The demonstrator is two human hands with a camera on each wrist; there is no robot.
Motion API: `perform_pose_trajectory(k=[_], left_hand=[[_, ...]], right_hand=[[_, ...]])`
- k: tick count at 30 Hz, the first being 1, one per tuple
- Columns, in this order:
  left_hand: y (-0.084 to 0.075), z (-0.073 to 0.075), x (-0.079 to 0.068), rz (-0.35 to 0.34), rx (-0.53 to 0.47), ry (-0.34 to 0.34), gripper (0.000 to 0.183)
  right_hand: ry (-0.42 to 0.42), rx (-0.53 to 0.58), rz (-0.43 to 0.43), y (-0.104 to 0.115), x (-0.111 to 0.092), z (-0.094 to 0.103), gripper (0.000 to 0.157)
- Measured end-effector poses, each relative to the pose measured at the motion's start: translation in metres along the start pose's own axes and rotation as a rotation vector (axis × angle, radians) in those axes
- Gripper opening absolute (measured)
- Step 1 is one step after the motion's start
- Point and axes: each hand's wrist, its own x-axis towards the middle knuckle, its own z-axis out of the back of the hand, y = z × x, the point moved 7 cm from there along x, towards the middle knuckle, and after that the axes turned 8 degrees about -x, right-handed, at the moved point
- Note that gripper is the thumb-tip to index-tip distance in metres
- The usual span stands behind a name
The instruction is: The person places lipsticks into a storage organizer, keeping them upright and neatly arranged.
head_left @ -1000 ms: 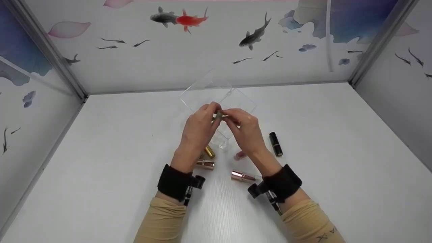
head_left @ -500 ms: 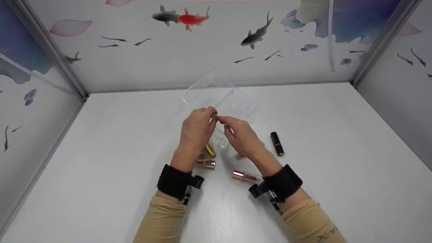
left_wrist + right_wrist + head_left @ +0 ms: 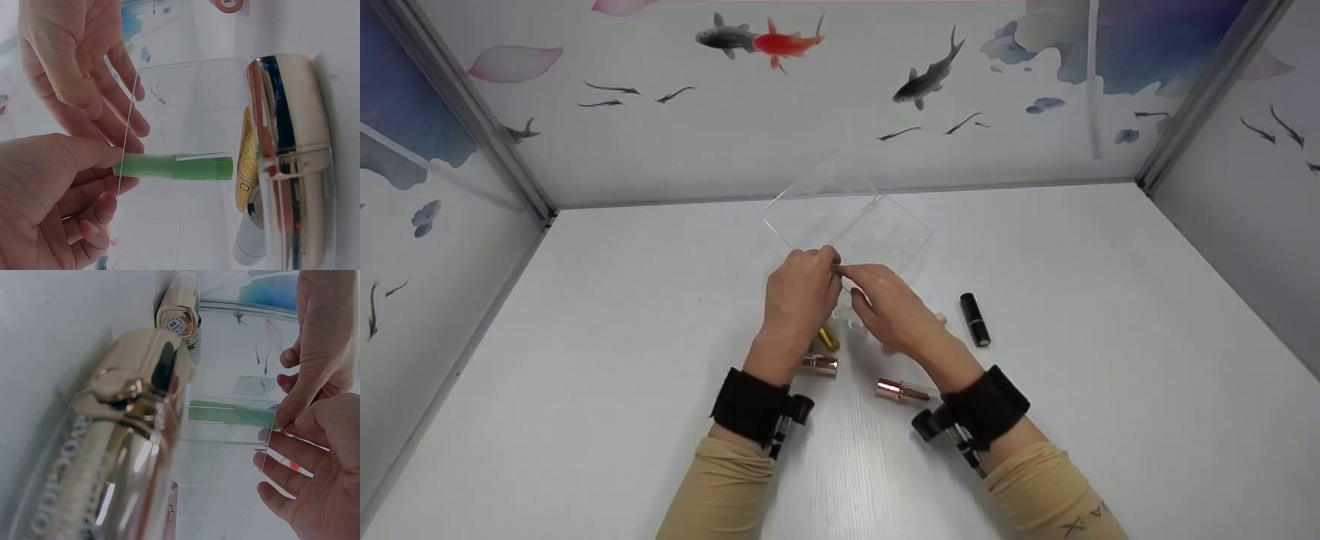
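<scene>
In the left wrist view my left hand (image 3: 39, 197) pinches the end of a green lipstick-like tube (image 3: 199, 167) between thumb and fingers. The tube lies against a clear plastic box (image 3: 197, 73), its free end pointing toward the tabletop; which side of the wall it is on I cannot tell. My right hand (image 3: 332, 461) is close by, fingers extended behind the clear wall and fingertips near the tube's held end. Seen from the head, both hands (image 3: 802, 292) meet over the front of the box, and they hide the tube.
Near the left wrist lie a gold tube (image 3: 829, 339) and a rose-gold lipstick (image 3: 819, 365). Another rose-gold lipstick (image 3: 901, 391) is by the right wrist, with a black lipstick (image 3: 975, 320) farther right. A pink tube (image 3: 889, 349) is partly hidden under the right hand.
Both hands have come slightly toward me and down. The right thumb and index finger, together near the green tube a second ago, have parted. The left hand keeps its hold.
</scene>
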Motion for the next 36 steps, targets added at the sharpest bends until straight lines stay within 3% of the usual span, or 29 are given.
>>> perform_pose_trajectory(k=[12,18,28,36], left_hand=[[0.000,-0.005,0.000,0.017,-0.004,0.045,0.010],[0.000,-0.008,-0.001,0.014,0.009,0.079,0.013],[-0.002,-0.006,-0.002,0.004,0.019,0.117,0.016],[-0.004,0.000,-0.001,0.037,-0.014,0.149,0.018]], right_hand=[[0.146,0.002,-0.086,-0.006,0.001,-0.011,0.040],[0.162,0.008,-0.089,-0.007,0.000,-0.012,0.042],[0.108,0.000,-0.013,-0.003,-0.002,-0.004,0.038],[0.244,0.031,-0.135,-0.013,-0.003,0.002,0.041]])
